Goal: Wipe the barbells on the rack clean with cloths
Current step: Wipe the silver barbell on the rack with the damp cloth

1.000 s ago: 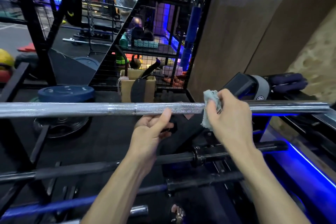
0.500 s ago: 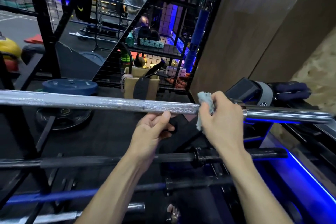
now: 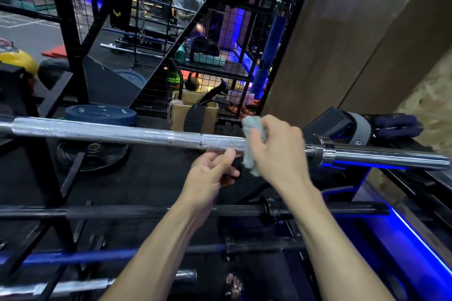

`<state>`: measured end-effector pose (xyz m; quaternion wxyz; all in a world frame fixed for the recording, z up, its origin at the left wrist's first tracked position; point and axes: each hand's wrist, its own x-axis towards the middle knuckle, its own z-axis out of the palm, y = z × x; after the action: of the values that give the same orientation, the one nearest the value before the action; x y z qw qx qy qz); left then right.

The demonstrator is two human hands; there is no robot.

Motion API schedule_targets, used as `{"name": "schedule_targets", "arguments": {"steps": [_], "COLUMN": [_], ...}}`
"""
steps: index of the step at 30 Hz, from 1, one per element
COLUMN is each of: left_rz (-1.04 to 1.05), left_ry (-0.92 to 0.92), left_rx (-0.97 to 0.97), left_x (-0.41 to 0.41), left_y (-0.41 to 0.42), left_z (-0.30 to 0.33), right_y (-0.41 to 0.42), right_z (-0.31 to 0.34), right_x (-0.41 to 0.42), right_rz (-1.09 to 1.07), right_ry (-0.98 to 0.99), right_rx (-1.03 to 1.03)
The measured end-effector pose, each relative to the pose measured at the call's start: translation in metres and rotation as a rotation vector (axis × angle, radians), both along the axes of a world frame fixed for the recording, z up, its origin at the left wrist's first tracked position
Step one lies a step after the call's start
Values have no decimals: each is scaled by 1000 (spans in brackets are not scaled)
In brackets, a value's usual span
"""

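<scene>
Barbells lower on the rack (image 3: 61, 129), the black bar (image 3: 146, 211) and blue bar (image 3: 97, 255), looked untouched. Just above, the left hand (image 3: 210, 173) curled under the chrome bar (image 3: 122, 133), pinching something dark. Right hand (image 3: 276, 151) had slid its cloth (image 3: 253, 127) leftward off the collar (image 3: 315, 151) onto the knurling, so wiping's progressing.

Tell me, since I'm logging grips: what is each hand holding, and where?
Right hand grips the cloth wrapped round the silver barbell near its collar; left hand holds the shaft from underneath.

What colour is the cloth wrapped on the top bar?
Pale grey-blue; the cloth, held in the right hand, shows best in the head view.
</scene>
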<state>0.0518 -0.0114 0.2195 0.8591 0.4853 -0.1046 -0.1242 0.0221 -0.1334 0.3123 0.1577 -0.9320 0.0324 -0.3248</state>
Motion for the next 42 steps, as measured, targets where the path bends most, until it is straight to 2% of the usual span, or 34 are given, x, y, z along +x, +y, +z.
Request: {"name": "schedule_targets", "arguments": {"steps": [3,6,8,12,16,19,24,28,31,34,38,42], "left_rz": [-6,19,19,-2,15,47,55,47,57,74,69,72], "left_ry": [-12,5,3,-8,-15,-5,-32,-21,-29,-23,-16,-37], "left_rx": [16,2,7,8,31,26,45,77,63,40,58,62], "left_x": [4,6,5,1,2,3,0,-1,-1,-2,-3,-8], "left_y": [2,3,3,-1,0,1,0,-3,-1,-1,-3,-4], "left_z": [-2,-4,-6,-1,0,-2,0,1,2,2,1,7], "right_y": [17,-20,-40,-14,27,8,-25,27,23,-22,-44,11], "right_z": [3,8,9,0,-1,4,3,-14,-15,-7,-5,-14], "right_x": [4,2,-6,-7,-1,-4,-16,-8,-7,-16,-26,-17], "right_rz": [93,-47,-155,-253,-120,-147,-343,-192,-75,-202,-396,-289], "right_ry": [51,90,95,55,53,80,14,-58,-53,20,17,15], "right_rx": [-56,-106,-58,-86,-188,-260,-134,-151,-205,-232,-72,-60]}}
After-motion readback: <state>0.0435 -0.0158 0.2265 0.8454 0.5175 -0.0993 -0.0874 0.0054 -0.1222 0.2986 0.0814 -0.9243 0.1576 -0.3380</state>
